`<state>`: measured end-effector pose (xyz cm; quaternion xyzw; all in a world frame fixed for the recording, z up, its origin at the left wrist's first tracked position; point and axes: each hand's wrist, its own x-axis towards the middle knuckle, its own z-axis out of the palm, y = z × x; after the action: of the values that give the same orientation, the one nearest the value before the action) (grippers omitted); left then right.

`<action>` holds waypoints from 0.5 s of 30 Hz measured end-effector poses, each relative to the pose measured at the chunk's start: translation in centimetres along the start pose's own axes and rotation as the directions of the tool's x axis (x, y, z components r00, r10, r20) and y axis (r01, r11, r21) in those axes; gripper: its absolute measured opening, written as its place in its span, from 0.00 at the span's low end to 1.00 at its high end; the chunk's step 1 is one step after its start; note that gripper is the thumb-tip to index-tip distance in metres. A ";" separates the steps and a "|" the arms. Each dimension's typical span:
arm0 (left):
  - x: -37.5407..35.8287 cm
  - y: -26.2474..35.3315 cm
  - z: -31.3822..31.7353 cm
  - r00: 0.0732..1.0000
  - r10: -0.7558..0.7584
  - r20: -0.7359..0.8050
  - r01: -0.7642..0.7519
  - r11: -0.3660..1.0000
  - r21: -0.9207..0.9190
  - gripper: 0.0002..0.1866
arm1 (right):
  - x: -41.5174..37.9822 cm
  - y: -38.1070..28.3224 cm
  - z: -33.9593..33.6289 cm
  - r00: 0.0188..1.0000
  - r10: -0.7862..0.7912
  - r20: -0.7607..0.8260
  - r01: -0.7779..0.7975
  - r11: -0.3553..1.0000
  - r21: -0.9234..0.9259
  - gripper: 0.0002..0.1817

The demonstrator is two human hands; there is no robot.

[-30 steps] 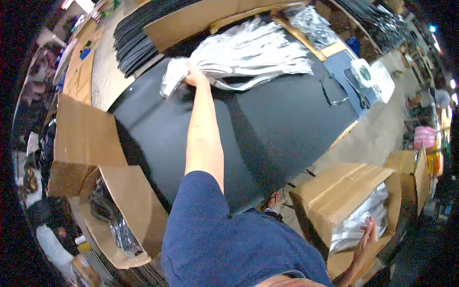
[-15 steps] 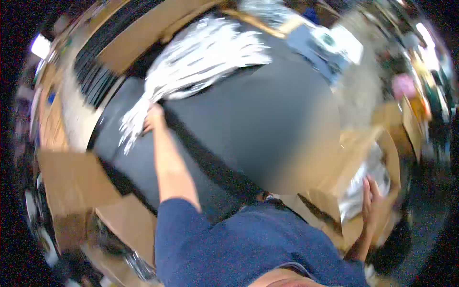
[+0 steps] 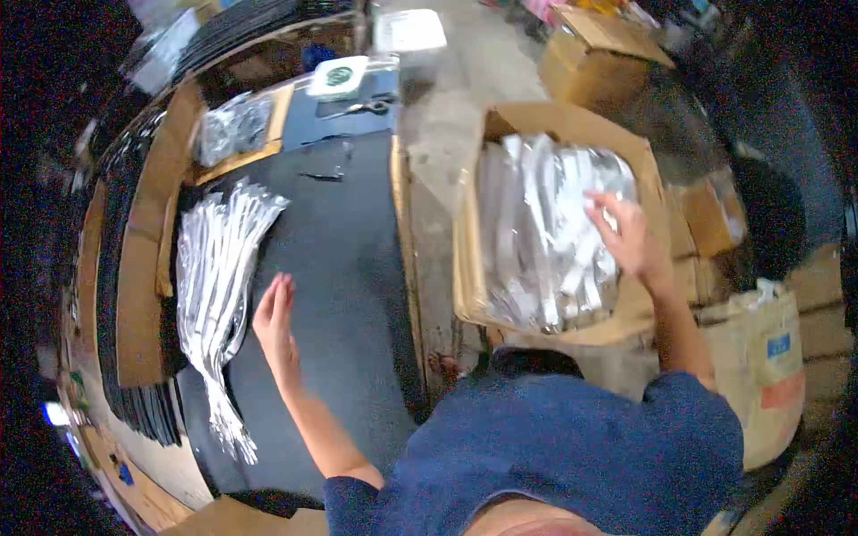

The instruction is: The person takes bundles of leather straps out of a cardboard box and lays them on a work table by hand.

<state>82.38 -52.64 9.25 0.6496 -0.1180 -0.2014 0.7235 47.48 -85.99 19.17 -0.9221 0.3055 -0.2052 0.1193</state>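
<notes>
A fanned bundle of long white and silvery strips [image 3: 219, 277] lies on the dark table top [image 3: 335, 268], its narrow gathered end toward the near side. Just right of that bundle, my left hand [image 3: 279, 326] is raised over the table with fingers stretched out, holding nothing. My right hand [image 3: 630, 237] hovers over an open cardboard box [image 3: 563, 116], fingers slightly bent and apart. Inside the box, more shiny strips in clear plastic [image 3: 541, 232] fill the space, and my right fingertips overlap them in this view.
Scissors [image 3: 368, 107] and a white container with a green mark [image 3: 340, 78] are at the table's far end, beside clear plastic bags [image 3: 234, 127]. Black stacked pieces [image 3: 147, 415] line the left side. A closed carton [image 3: 603, 58] and a printed sack [image 3: 760, 375] stand right.
My view has turned right, toward the box. My left hand has let go of the strip bundle and come away from it. My right hand has moved from the box's side to above its contents.
</notes>
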 end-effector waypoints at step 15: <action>-1.5 3.9 33.9 0.477 -0.319 0.819 0.116 0.947 0.301 0.23 | 0.1 11.3 -4.3 0.963 0.269 -0.022 -0.262 0.951 0.162 0.18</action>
<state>66.88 -81.93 17.56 0.5437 -0.3969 -0.5736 0.4667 39.81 -95.36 19.12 -0.8556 0.4121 -0.2311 0.2116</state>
